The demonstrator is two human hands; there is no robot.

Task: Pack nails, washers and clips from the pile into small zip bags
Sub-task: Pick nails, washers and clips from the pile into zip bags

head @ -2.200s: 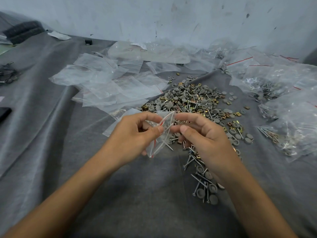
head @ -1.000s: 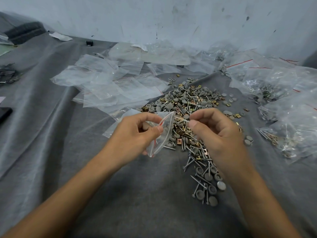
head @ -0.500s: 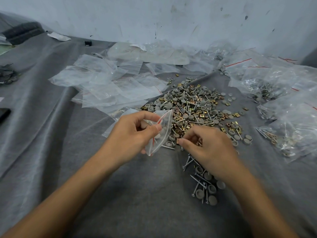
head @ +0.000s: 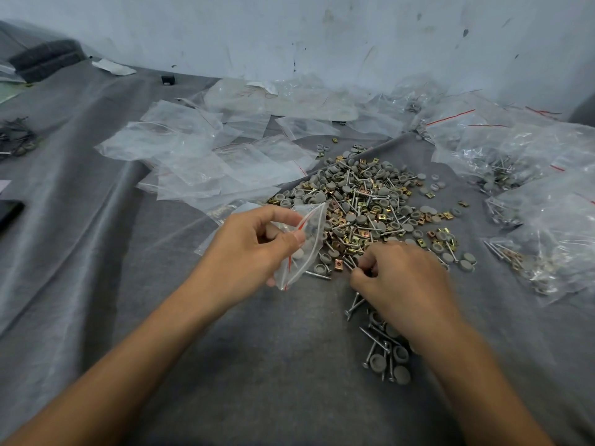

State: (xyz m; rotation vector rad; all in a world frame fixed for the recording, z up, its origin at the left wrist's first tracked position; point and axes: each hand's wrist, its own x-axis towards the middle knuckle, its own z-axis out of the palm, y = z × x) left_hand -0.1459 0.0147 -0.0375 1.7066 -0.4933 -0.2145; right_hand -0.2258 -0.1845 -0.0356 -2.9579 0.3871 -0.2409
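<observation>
My left hand pinches the mouth of a small clear zip bag with a red strip, held open above the grey cloth; a few grey washers lie inside it. My right hand is down on the near edge of the pile of grey washers, brass clips and steel nails, fingers curled over the pieces; what the fingertips hold is hidden. A smaller cluster of nails and washers lies under my right wrist.
Empty zip bags are spread at the back left. Filled bags are heaped along the right. A grey cloth covers the surface, a dark phone at the left edge, a white wall behind.
My right hand left the bag's mouth and dropped onto the near edge of the pile. The left hand kept the bag open in about the same place.
</observation>
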